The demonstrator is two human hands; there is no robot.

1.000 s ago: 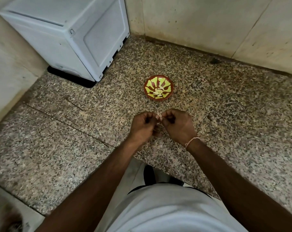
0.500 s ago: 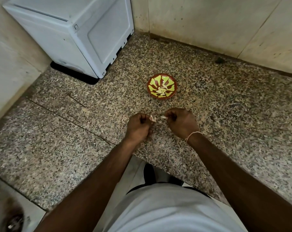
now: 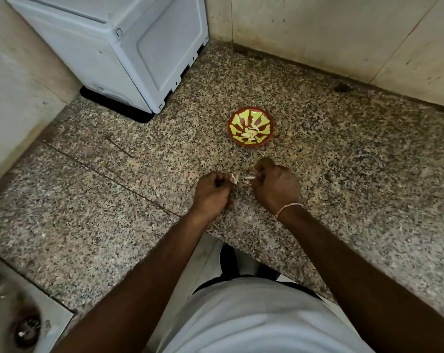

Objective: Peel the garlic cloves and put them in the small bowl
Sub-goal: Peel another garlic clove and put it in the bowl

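Note:
A small red bowl (image 3: 266,117) with a yellow-green pattern stands on the speckled granite counter (image 3: 114,212), with several pale garlic cloves (image 3: 250,133) lying in it. Just in front of the bowl, my left hand (image 3: 212,193) pinches a pinkish-white garlic clove with skin (image 3: 234,178) between curled fingers. My right hand (image 3: 275,186) sits a short gap to the right, fingers curled, pinching a small white strip of garlic skin (image 3: 249,177). The two hands are apart.
A white appliance (image 3: 119,49) stands at the back left against the wall. A steel sink with a drain (image 3: 25,327) lies at the lower left. Tiled walls close the counter at the back and left. The counter's front edge runs under my forearms.
My hands were together on the clove one second ago; they have pulled apart, the right taking a strip of skin away to the right.

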